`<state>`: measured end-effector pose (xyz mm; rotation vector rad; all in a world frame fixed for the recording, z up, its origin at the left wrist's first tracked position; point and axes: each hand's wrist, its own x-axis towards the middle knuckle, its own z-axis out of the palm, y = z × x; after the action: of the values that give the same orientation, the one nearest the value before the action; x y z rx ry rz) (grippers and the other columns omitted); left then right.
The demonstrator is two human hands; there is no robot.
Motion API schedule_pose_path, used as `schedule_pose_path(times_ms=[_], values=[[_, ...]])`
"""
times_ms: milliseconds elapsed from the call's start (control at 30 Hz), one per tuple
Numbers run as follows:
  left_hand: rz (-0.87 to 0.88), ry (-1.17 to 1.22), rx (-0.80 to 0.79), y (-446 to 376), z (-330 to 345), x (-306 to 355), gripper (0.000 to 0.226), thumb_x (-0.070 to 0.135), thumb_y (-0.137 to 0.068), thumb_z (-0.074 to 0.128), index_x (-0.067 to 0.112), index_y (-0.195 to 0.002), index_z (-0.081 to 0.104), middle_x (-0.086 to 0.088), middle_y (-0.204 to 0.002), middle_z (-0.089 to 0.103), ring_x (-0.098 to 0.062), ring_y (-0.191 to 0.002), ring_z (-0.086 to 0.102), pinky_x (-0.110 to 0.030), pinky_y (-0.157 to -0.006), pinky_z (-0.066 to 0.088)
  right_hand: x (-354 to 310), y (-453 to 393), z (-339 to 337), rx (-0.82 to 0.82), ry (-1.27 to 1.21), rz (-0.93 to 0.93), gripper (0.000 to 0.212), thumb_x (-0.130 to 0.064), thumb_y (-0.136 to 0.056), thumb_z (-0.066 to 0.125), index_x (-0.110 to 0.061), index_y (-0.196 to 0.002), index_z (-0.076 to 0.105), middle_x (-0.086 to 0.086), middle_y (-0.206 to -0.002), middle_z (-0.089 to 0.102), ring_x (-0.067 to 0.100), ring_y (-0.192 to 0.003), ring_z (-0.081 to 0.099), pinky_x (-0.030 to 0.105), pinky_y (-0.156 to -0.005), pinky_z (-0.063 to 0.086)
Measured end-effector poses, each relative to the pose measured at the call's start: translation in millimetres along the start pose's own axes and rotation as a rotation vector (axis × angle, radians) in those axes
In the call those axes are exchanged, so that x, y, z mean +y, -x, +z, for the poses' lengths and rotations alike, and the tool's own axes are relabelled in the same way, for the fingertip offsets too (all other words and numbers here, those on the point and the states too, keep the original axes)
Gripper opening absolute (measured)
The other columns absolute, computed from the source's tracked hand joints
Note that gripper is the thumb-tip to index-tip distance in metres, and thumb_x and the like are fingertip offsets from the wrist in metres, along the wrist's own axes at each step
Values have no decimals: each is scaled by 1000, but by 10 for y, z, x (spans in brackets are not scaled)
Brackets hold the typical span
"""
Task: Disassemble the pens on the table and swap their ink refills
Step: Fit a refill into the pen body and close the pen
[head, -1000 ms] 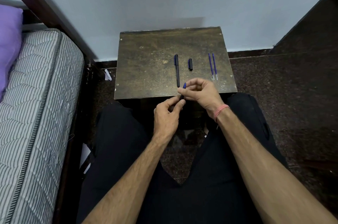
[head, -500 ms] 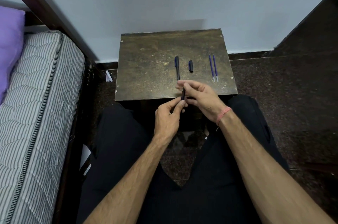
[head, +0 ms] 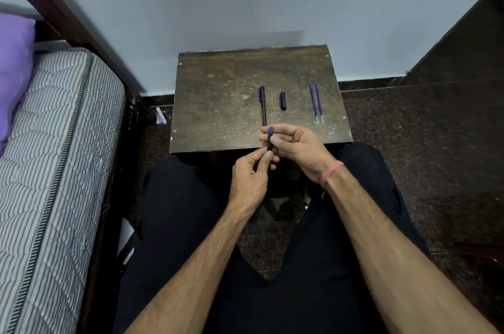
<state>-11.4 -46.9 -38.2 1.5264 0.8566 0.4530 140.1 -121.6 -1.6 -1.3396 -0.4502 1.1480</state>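
1. While a striped mattress point(head: 54, 170) with a purple pillow point(head: 13, 69) fills the left side, the person sits with black-trousered legs point(head: 174, 224) spread before a small dark counter point(head: 218, 115) set against the pale wall.
2. Both forearms reach forward and the hands meet just at the counter's near edge.
3. Right hand point(head: 300, 148), with a pink thread band point(head: 331, 172) at the wrist, has its grip closed on a pen barrel point(head: 270, 140): thumb and fingertips pinch the upper part, and the blue end shows above them.
4. Left hand point(head: 249, 178) grips the lower part of the same barrel between thumb and forefinger; the other fingers curl under.
5. On the counter lies a capped pen point(head: 263, 106), lengthwise, its near end close to the held barrel.
6. Just right of it lies a loose black cap point(head: 283, 100).
7. Further right two blue ink refills point(head: 316, 103) lie side by side, parallel, tips toward the person.
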Motion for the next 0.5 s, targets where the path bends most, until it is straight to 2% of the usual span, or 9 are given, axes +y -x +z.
schedule_pose_path(times_ms=[67, 167, 233, 300, 333, 400, 500], values=[[-3, 5, 3, 10, -10, 1, 20, 22, -113, 66, 21, -115, 86, 11, -96, 86, -3, -87, 76, -21, -88, 58, -15, -5, 26, 97, 35, -14, 25, 1, -96, 77, 2, -121, 74, 12, -104, 83, 13, -90, 80, 24, -80, 63], [6, 27, -1, 11, -15, 12, 20, 21, -112, 67, 26, -118, 85, 9, -100, 87, -8, -92, 79, -25, -93, 62, -13, -28, 27, 158, 54, -5, 18, -3, -91, 85, -9, -103, 74, 5, -87, 81, 12, -74, 76, 23, -73, 61], [15, 25, -27, 7, 4, 12, 21, 21, -114, 64, 24, -120, 84, 7, -100, 86, -8, -91, 78, -25, -92, 61, -8, -27, 32, 90, 25, 32, 13, -13, -99, 78, -12, -112, 75, 3, -97, 81, 18, -80, 70, 25, -73, 59], [12, 20, -32, -9, 13, 12, 23, 20, -115, 63, 17, -124, 84, 6, -99, 85, -5, -88, 76, -21, -88, 58, 4, -27, 50, 3, -27, 65, 21, -20, -109, 65, -13, -125, 75, 3, -111, 81, 25, -94, 62, 25, -72, 58], [4, 22, -27, -15, 13, 9, 23, 20, -114, 63, 16, -124, 84, 6, -98, 85, -4, -87, 76, -19, -86, 57, 9, -30, 58, -6, -37, 66, 22, -19, -111, 62, -13, -125, 76, 3, -111, 82, 26, -95, 62, 25, -70, 58], [-22, 39, -21, -8, 16, 1, 21, 21, -113, 66, 19, -122, 85, 6, -98, 87, -2, -87, 79, -16, -82, 57, 19, -36, 74, 41, -34, 58, 17, -18, -108, 66, -12, -116, 80, 4, -104, 83, 23, -87, 65, 24, -64, 57], [-61, 61, 18, 5, 26, 2, 19, 19, -108, 74, 17, -124, 85, 8, -95, 88, -7, -90, 84, -26, -89, 65, 44, -41, 119, 142, 20, 64, 13, -17, -100, 79, -7, -108, 83, 8, -97, 84, 19, -77, 70, 25, -58, 58]])
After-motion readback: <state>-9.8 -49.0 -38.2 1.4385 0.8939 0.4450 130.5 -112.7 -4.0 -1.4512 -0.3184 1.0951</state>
